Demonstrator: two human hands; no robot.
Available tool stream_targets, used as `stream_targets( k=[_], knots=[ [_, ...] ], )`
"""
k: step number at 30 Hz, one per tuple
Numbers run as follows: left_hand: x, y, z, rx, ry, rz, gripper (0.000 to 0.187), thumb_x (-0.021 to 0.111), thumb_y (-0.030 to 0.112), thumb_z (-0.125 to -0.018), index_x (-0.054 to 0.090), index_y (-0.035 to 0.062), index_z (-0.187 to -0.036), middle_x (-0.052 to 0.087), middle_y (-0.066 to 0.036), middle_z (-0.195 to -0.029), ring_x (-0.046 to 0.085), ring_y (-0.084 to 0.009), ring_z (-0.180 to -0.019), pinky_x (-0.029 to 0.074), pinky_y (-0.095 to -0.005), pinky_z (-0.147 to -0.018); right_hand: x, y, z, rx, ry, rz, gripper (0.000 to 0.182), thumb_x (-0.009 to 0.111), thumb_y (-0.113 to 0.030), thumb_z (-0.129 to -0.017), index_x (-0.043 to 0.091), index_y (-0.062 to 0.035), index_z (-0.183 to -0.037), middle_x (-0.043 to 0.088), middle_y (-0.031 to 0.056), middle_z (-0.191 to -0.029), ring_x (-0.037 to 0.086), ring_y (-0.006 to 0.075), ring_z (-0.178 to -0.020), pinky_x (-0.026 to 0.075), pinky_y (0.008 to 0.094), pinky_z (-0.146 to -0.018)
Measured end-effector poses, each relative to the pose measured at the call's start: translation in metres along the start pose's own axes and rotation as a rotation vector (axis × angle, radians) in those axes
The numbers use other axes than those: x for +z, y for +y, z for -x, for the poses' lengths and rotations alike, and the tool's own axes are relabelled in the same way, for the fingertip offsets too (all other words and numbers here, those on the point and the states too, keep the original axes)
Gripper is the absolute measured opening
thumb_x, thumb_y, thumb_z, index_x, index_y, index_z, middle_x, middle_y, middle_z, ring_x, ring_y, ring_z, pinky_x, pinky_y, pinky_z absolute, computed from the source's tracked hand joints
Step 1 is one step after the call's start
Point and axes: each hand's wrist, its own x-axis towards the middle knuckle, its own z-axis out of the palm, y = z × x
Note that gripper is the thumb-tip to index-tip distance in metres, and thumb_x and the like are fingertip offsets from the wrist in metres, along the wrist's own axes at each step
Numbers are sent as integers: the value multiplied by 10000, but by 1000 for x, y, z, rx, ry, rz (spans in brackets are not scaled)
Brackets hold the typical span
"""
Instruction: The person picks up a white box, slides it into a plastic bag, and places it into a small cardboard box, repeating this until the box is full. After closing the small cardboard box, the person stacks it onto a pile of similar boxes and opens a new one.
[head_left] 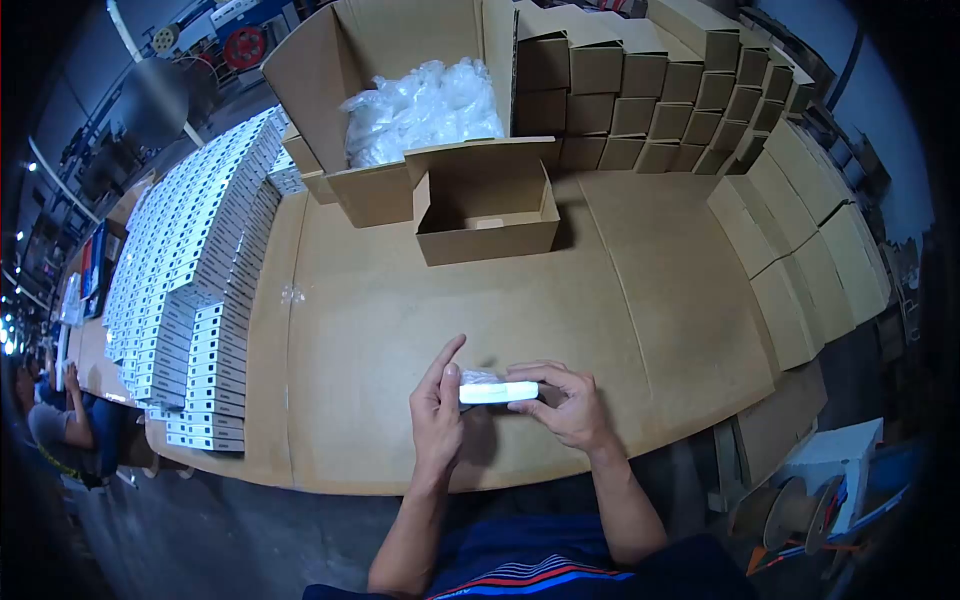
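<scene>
Between my two hands, above the front part of the table, is a small white box (497,393) with some clear plastic behind it. My right hand (570,405) pinches its right end between thumb and fingers. At the left end, my left hand (437,410) touches the box near the thumb, with the index finger stretched out and pointing up. Farther back on the table stands an open brown carton (488,248), its flap raised at the rear. Behind that, a large open carton (380,205) holds a heap of clear plastic bags (430,110).
Stacked white boxes (190,270) line the table's left side. Brown cartons are piled at the back right (640,75) and right edge (800,250). A seated person (65,425) is at the far left. Spools (790,515) stand below the table at the lower right.
</scene>
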Motion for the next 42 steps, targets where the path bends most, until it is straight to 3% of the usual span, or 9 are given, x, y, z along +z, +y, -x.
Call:
stream_targets(
  k=[7, 12, 18, 21, 25, 28, 33, 36, 42],
  knots=[
    [-11, 3, 2, 70, -191, -168, 333, 493, 116, -1088, 596, 19, -1389, 718, -96, -1085, 665, -121, -921, 518, -227, -843, -3, 5, -1, 4, 5, 17, 288, 835, -31, -785, 759, -25, -1063, 757, 125, -1160, 638, 320, -1247, 499, 416, -1059],
    [-19, 7, 0, 88, -339, -312, 326, 722, -22, -935, 652, -41, -1253, 706, -128, -1178, 679, -173, -1080, 578, -283, -872, -9, -2, -8, -170, -9, 155, 330, 828, -9, -770, 739, -26, -1087, 698, 116, -1309, 570, 354, -1338, 426, 429, -1146],
    [-23, 1, -2, 50, -331, -354, 273, 738, 11, -925, 705, 3, -1196, 712, -99, -1167, 693, -173, -1033, 589, -314, -842, -21, -27, -21, -305, -184, 349, 340, 796, -23, -791, 696, -31, -1115, 675, 125, -1243, 636, 338, -1169, 520, 425, -1008],
    [-24, 9, -9, 244, -406, -498, 296, 735, 14, -931, 672, -34, -1217, 644, -102, -1283, 673, -184, -1094, 583, -308, -871, -24, -35, -30, -428, -377, 491, 278, 743, -33, -830, 662, -34, -1096, 664, 124, -1117, 652, 308, -1043, 542, 421, -932],
    [-27, 18, -25, 225, -385, -501, 412, 743, 10, -915, 624, -2, -1309, 583, -106, -1373, 618, -193, -1201, 580, -324, -884, -29, -41, -51, -468, -464, 765, 204, 680, -81, -862, 641, -58, -1061, 645, 113, -1016, 664, 306, -967, 567, 418, -830],
    [-31, 14, -50, 162, -292, -307, 603, 764, 66, -908, 509, 76, -1454, 526, -136, -1437, 579, -240, -1264, 569, -389, -916, -37, -41, -86, -485, -207, 550, 263, 731, -24, -839, 609, -34, -1072, 653, 117, -989, 668, 327, -902, 549, 422, -758],
    [-24, 26, -115, 576, -7, -1036, 708, 734, 170, -925, 406, 150, -1551, 436, -260, -1483, 518, -461, -1296, 482, -518, -1057, -3, -16, -153, -369, 504, 194, 234, 714, 15, -874, 562, -12, -1050, 596, 141, -925, 625, 331, -828, 505, 422, -722],
    [-20, 13, -148, 625, 50, -1277, 803, 733, 157, -904, 344, 252, -1600, 378, -291, -1511, 534, -524, -1224, 514, -538, -1007, 15, -5, -183, -524, 590, 447, 230, 647, 57, -899, 525, 8, -1087, 555, 176, -982, 593, 382, -892, 496, 473, -755],
    [-18, 3, -159, 596, 48, -1292, 828, 739, 173, -899, 312, 171, -1607, 394, -295, -1484, 587, -514, -1132, 554, -536, -939, 0, 33, -203, -418, 660, 606, 265, 590, 86, -910, 487, 21, -1145, 528, 238, -1075, 597, 473, -946, 496, 529, -778]
  ],
)
